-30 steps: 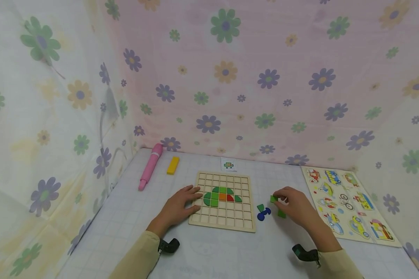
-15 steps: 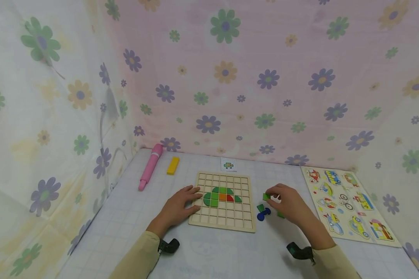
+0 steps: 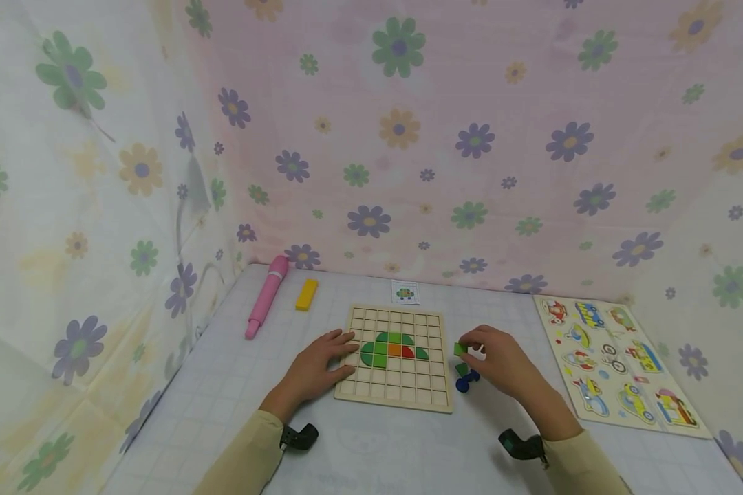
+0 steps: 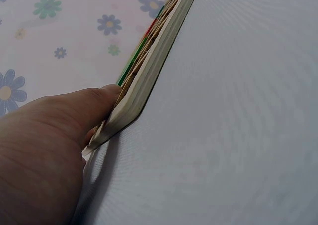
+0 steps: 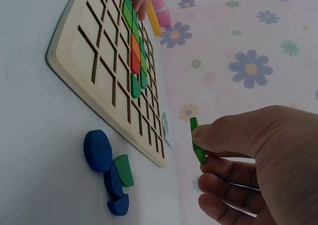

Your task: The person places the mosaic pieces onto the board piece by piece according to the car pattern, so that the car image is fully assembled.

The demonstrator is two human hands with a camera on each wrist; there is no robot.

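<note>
My right hand (image 3: pixel 501 361) pinches a light green square tile (image 3: pixel 460 348) between thumb and fingertips, just right of the wooden grid board (image 3: pixel 402 394). In the right wrist view that tile (image 5: pixel 194 135) is held edge-on, above the table. My left hand (image 3: pixel 316 364) rests along the board's left edge with its fingers spread; in the left wrist view the thumb (image 4: pixel 97 103) lies on the rim. Green, orange and red tiles (image 3: pixel 395 349) sit in the middle cells. Under the right hand lie a dark green piece (image 5: pixel 124 170) and several blue pieces (image 5: pixel 98 150).
A small picture card (image 3: pixel 405 292) lies behind the board. Farther left are a pink stick-like object (image 3: pixel 267 297) and a yellow block (image 3: pixel 306 294). A picture puzzle board (image 3: pixel 619 364) lies at the right. Flowered cloth walls (image 3: pixel 433 206) surround the table.
My right hand has moved left with the light green tile, from beside the loose pieces to near the board's right edge. The left hand stays put.
</note>
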